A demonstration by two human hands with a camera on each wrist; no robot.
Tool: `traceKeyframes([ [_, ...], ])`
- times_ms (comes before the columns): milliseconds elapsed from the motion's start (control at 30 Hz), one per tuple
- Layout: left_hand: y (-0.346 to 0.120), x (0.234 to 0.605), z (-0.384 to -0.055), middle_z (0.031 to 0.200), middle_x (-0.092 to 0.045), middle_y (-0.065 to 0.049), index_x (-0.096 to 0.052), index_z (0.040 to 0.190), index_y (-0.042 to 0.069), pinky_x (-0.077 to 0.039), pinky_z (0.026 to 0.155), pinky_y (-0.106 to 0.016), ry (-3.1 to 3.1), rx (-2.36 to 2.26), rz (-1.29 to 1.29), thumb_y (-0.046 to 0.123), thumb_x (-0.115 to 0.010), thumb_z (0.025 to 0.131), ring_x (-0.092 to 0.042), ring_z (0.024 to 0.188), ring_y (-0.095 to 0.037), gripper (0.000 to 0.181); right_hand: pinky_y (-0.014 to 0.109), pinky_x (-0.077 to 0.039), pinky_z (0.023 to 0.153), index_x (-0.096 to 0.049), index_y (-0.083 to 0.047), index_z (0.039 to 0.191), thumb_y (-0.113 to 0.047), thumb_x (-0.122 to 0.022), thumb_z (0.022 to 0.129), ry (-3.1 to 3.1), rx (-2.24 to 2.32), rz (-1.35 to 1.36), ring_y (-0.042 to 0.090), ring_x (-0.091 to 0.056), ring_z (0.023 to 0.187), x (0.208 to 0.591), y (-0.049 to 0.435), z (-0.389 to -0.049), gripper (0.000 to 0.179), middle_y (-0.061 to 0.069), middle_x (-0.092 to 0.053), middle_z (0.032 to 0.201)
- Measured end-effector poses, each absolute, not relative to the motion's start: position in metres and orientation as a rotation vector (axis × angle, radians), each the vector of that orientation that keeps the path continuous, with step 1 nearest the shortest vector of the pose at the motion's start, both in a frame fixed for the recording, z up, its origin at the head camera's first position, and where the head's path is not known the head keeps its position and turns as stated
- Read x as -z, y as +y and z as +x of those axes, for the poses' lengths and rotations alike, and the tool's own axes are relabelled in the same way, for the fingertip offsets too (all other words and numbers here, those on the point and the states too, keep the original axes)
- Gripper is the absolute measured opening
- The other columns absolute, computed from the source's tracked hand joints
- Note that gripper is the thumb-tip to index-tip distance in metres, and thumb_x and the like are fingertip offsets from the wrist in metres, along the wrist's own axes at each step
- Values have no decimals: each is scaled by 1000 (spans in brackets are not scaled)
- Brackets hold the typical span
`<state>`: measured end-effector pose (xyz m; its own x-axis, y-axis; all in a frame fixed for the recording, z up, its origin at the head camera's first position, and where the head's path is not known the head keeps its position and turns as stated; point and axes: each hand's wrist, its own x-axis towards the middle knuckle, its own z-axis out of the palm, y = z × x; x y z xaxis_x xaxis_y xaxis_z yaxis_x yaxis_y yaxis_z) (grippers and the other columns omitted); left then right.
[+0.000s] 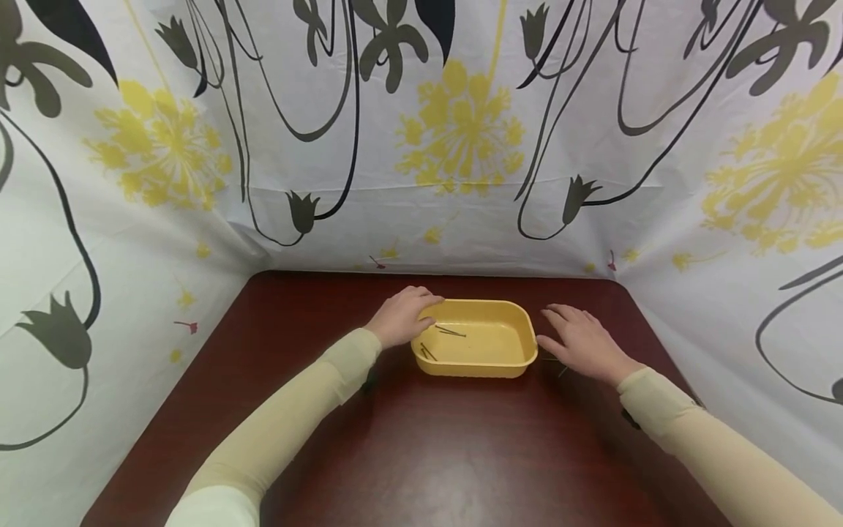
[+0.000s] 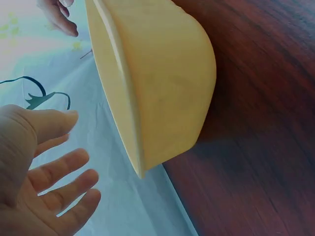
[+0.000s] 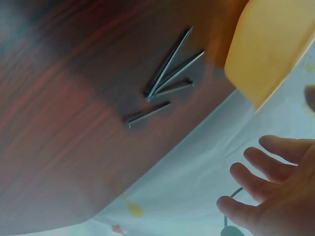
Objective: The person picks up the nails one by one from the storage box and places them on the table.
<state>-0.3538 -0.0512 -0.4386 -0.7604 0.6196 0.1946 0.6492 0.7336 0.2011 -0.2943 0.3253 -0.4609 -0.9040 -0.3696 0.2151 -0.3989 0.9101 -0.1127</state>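
Observation:
A yellow plastic tub [image 1: 484,366] stands on the dark wooden table. Inside it lie several thin nails, some near the back left [image 1: 451,331] and some in the front left corner. My left hand [image 1: 405,316] hovers at the tub's left rim with fingers spread; the left wrist view shows a gap between the hand [image 2: 54,172] and the tub wall [image 2: 167,83]. To the right of the tub is my right hand [image 1: 582,344], fingers loosely extended and holding nothing. Several more nails [image 3: 170,73] lie loose on the table beside the tub, partly hidden under this hand in the head view.
The reddish-brown table [image 1: 461,439] has rounded far corners. White cloth [image 1: 461,234] with yellow and grey flower prints hangs behind it and along both sides, meeting the table's edges.

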Motion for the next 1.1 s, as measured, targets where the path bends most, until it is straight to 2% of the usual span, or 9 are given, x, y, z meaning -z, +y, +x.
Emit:
traceKeyframes([
  [133,-46,441,-361,129,-61,2,-67,135,22,-48,97,-37,-2854,387,-1088,28,-70,97,-54,121,-18,38,66,-22,111,-41,5,150,-53,-62,97,-2903,-271,602,42,-34,141,466,317,-292,82,24,-39,152],
  [333,-41,449,-368,129,-64,1,-72,125,18,-45,101,-39,-2914,369,-1218,19,-72,95,-53,125,-21,31,63,-19,114,-24,5,157,-73,-49,93,-2962,-328,607,39,-26,147,477,305,-290,104,23,-26,160],
  [533,-34,457,-373,118,-70,1,-77,115,13,-49,97,-36,-2958,284,-1346,10,-72,91,-61,116,-18,25,65,-18,114,-18,7,157,-73,-47,93,-2966,-361,594,40,-20,149,487,298,-289,107,25,-18,163],
  [700,-27,462,-378,105,-71,4,-81,103,14,-53,84,-32,-3007,196,-1413,7,-73,88,-64,97,-13,17,67,-16,113,-11,6,159,-76,-44,93,-3001,-337,563,42,-16,150,495,298,-289,110,26,-14,164],
  [800,-24,464,-381,89,-68,8,-80,89,15,-50,70,-26,-3018,142,-1453,6,-74,86,-57,79,-8,11,66,-17,113,-10,3,160,-78,-42,92,-3023,-338,532,41,-15,150,498,297,-289,111,23,-12,165],
  [867,-22,465,-383,74,-59,8,-74,76,13,-42,59,-24,-3027,115,-1484,2,-71,85,-47,67,-7,14,67,-17,113,-9,2,160,-79,-41,91,-3033,-343,525,41,-14,150,499,297,-289,111,22,-11,165],
  [933,-21,465,-384,67,-53,8,-70,70,14,-37,55,-24,-3032,98,-1514,0,-71,82,-42,62,-8,19,67,-16,113,-7,0,161,-80,-41,90,-3040,-356,519,40,-13,151,499,296,-289,112,19,-9,166],
  [1000,-20,465,-384,64,-53,7,-69,68,12,-37,52,-24,-3036,83,-1547,-3,-70,79,-42,60,-9,19,68,-15,113,-6,-2,161,-80,-41,90,-3042,-368,518,40,-12,151,500,296,-290,112,18,-8,167],
  [1100,-19,465,-383,73,-65,8,-78,76,15,-46,59,-23,-3019,42,-1578,0,-76,78,-54,67,-9,15,69,-15,112,-5,-3,161,-80,-42,90,-3039,-389,511,40,-12,151,501,295,-290,111,18,-8,167],
])
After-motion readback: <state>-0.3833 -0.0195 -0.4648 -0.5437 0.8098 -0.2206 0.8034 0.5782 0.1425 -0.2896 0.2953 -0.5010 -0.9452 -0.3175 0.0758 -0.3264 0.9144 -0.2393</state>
